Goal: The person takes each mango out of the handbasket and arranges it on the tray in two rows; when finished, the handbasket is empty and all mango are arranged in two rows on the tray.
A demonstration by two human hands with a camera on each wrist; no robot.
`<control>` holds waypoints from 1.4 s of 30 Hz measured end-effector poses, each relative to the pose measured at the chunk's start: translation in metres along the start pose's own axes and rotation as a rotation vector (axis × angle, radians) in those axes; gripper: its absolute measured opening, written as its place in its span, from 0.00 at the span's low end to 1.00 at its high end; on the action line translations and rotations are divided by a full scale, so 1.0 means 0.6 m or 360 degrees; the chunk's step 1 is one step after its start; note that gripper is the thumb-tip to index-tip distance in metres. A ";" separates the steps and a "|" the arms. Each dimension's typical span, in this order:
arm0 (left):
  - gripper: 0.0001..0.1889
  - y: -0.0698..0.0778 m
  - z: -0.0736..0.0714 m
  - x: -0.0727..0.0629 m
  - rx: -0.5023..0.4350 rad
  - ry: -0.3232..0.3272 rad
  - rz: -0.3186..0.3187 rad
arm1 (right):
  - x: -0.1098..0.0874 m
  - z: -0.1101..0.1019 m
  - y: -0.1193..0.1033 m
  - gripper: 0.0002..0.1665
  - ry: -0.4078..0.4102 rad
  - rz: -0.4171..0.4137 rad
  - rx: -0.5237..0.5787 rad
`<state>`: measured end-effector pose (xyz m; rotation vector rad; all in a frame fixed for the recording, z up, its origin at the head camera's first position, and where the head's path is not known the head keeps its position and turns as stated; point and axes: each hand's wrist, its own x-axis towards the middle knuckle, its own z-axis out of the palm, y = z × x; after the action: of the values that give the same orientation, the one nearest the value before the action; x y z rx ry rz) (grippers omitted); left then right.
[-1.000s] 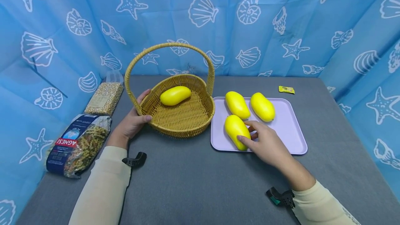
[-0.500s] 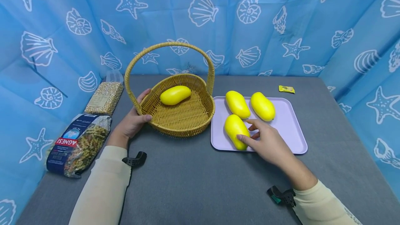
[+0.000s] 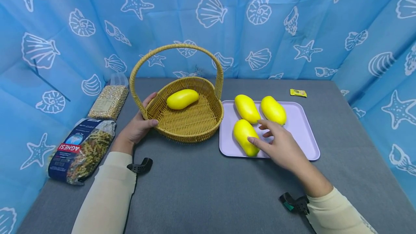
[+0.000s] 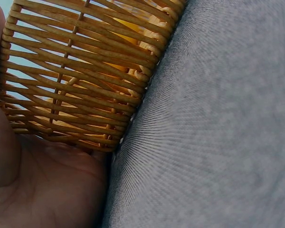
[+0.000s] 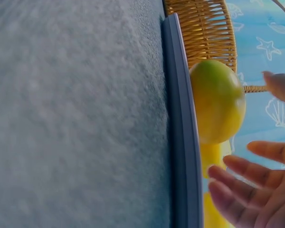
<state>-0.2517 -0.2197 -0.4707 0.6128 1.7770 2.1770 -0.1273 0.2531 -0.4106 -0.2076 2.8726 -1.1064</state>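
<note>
My left hand (image 3: 138, 129) holds the wicker basket (image 3: 191, 138) by its left side, the thumb over the rim. In the left wrist view the palm (image 4: 52, 175) lies against the woven wall (image 4: 80, 76). One yellow mango (image 3: 182, 99) lies inside the basket. On the lilac tray (image 3: 300, 133) are three more: a near mango (image 3: 245, 137), a back-left mango (image 3: 247, 108) and a back-right mango (image 3: 273, 111). My right hand (image 3: 281, 147) is over the tray, right of the near mango, fingers spread. The right wrist view shows spread fingers (image 5: 244, 190) beside that greenish-yellow mango (image 5: 217, 102).
At the left lie a bag of pasta (image 3: 82, 151) and a clear bag of kernels (image 3: 108, 102). A small yellow packet (image 3: 298, 92) lies behind the tray. A blue shell-patterned curtain (image 3: 234, 39) hangs around the grey table (image 3: 195, 183).
My right hand has let go of the near mango; its fingers have opened and drawn slightly away to the right. The left hand and the basket stay put.
</note>
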 end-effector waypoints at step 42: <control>0.55 0.000 -0.002 0.000 -0.0011 -0.0006 -0.0005 | 0.036 0.031 -0.098 0.45 -0.0283 -0.0825 0.1174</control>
<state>-0.2526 -0.2208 -0.4709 0.6116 1.7670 2.1774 -0.1404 0.1943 -0.3850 -0.9619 2.1068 -2.0043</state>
